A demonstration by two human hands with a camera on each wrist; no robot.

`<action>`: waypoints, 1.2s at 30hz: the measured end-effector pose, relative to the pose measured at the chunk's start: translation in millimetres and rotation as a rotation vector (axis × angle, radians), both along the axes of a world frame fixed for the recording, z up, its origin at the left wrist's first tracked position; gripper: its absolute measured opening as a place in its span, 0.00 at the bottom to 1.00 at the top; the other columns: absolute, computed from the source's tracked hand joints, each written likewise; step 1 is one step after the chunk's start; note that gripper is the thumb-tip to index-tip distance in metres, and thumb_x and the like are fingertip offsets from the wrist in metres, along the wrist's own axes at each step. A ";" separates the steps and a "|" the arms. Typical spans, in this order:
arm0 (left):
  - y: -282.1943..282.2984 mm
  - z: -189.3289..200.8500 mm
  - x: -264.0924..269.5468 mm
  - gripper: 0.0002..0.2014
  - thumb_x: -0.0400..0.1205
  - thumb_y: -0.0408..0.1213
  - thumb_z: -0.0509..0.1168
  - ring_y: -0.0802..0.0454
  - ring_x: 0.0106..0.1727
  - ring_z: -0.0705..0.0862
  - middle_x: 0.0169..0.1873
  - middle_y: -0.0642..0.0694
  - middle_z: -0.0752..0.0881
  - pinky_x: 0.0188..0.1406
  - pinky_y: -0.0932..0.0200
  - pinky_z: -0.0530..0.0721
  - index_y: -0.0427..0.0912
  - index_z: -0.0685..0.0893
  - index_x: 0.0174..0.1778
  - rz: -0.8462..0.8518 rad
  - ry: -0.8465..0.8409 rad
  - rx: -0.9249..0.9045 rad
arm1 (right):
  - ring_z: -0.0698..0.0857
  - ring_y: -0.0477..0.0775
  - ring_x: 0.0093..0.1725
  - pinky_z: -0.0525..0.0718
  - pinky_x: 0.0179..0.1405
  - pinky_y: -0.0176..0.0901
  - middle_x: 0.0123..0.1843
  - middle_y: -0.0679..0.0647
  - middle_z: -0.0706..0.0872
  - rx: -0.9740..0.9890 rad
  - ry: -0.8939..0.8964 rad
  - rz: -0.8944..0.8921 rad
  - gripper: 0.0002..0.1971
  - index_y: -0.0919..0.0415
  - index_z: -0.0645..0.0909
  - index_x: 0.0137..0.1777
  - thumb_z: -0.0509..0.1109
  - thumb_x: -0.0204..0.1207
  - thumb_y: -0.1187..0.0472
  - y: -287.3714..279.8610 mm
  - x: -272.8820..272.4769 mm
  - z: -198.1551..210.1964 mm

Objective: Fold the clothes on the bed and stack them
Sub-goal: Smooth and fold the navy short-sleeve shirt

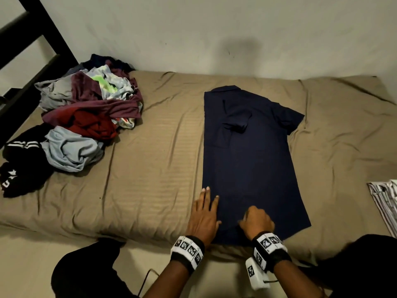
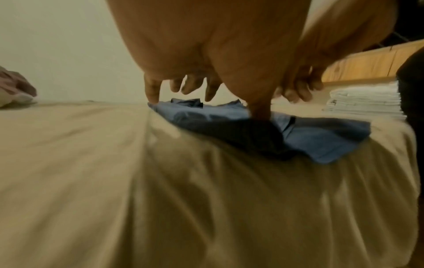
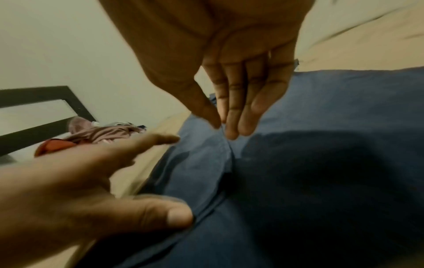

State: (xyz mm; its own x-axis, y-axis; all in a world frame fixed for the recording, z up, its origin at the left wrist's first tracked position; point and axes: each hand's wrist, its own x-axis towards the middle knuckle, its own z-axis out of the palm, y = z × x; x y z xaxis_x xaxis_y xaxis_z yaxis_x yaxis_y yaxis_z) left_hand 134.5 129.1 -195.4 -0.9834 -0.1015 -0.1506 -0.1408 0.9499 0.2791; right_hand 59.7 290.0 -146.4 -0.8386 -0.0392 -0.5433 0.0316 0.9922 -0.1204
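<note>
A dark navy short-sleeved collared shirt (image 1: 249, 160) lies flat on the bed with the tan fitted sheet (image 1: 150, 160), its collar toward the wall and its hem at the near edge of the mattress. One side of the shirt is folded inward along a straight lengthwise edge, with that sleeve lying across the chest; the other sleeve spreads out on the sheet. The left hand (image 1: 204, 216) rests at the folded edge near the hem, fingers (image 1: 207, 196) straight and slightly apart, tips touching the cloth. Just beside it on the hem the right hand (image 1: 256, 220) sits over the shirt with fingers together; the head view shows them curled under, the right wrist view shows them nearly straight, so whether they pinch the cloth cannot be told. Well apart from the shirt, toward the black bed frame (image 1: 32, 61), sits a loose heap of unfolded mixed-colour clothes (image 1: 86, 117). On the shirt's other side, at the mattress edge, stands a pile of folded white striped garments (image 1: 384, 201)
</note>
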 end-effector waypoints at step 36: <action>-52.5 -109.9 -120.3 0.24 0.91 0.43 0.46 0.37 0.77 0.79 0.78 0.33 0.76 0.65 0.26 0.77 0.45 0.75 0.80 0.101 0.320 -0.157 | 0.34 0.54 0.89 0.36 0.87 0.54 0.89 0.54 0.28 0.179 0.082 0.816 0.60 0.60 0.29 0.87 0.47 0.72 0.17 -252.0 -426.7 -71.9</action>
